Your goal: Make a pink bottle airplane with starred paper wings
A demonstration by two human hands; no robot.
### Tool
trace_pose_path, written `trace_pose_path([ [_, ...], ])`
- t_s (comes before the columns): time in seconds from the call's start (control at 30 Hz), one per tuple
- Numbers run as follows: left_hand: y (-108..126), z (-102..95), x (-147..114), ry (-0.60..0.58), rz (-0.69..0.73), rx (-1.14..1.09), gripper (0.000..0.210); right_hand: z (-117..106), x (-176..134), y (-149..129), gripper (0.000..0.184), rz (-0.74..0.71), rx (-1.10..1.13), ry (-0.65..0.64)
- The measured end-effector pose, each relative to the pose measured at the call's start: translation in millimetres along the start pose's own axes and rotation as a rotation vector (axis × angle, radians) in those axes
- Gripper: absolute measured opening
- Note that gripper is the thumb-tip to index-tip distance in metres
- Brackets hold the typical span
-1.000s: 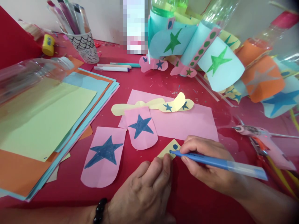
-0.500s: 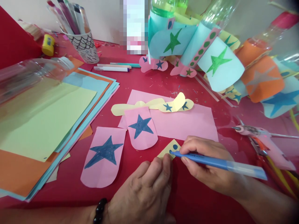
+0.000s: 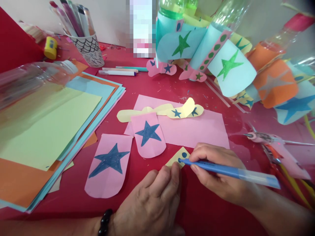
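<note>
In my right hand (image 3: 219,173) is a blue marker (image 3: 214,168), held like a pen with its tip on a small yellow paper strip (image 3: 177,155). Two dark blue dots show on the strip, one of them under the tip. My left hand (image 3: 155,193) has its fingers curled together and pins the strip's lower part to the table, hiding that end. Left of the hands lie two pink rounded paper pieces with blue stars, a nearer one (image 3: 108,186) and a farther one (image 3: 151,149). Behind them, yellow cut-out shapes (image 3: 159,109) rest on a pink sheet (image 3: 201,131).
Coloured paper sheets (image 3: 61,121) are stacked at left under a clear plastic bottle (image 3: 31,78). A cup of markers (image 3: 90,52) stands behind. Paper-wrapped bottles (image 3: 206,49) fill the back right. A pink glue gun (image 3: 278,147) lies right of my right hand.
The lower dot under the marker tip looks larger and fuller. Both hands stay in nearly the same place.
</note>
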State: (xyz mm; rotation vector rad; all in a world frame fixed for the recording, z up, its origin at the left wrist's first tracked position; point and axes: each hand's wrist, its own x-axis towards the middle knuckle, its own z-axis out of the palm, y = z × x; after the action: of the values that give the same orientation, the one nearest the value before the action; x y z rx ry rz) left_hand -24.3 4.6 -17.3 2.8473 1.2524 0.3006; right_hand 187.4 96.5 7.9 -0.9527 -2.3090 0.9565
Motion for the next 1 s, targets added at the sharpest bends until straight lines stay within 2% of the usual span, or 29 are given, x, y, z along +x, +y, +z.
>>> trace_pose_path([
  [0.4,1.4,-2.3,1.4,-0.024,-0.014,0.011,0.059,0.1,1.9,-1.1,0.010,0.020,-0.011,-0.002],
  [0.73,1.5,3.7,-2.3,0.028,0.000,0.026,0.061,-0.9,0.1,-0.2,0.010,0.027,-0.003,0.009],
  [0.87,2.8,1.4,-1.4,-0.006,-0.018,0.029,0.059,-1.0,1.1,-0.6,0.010,0.013,0.003,0.001],
  [1.0,0.2,0.5,1.1,0.013,0.006,0.009,0.059,-0.9,0.3,0.2,0.009,0.031,-0.004,0.000],
])
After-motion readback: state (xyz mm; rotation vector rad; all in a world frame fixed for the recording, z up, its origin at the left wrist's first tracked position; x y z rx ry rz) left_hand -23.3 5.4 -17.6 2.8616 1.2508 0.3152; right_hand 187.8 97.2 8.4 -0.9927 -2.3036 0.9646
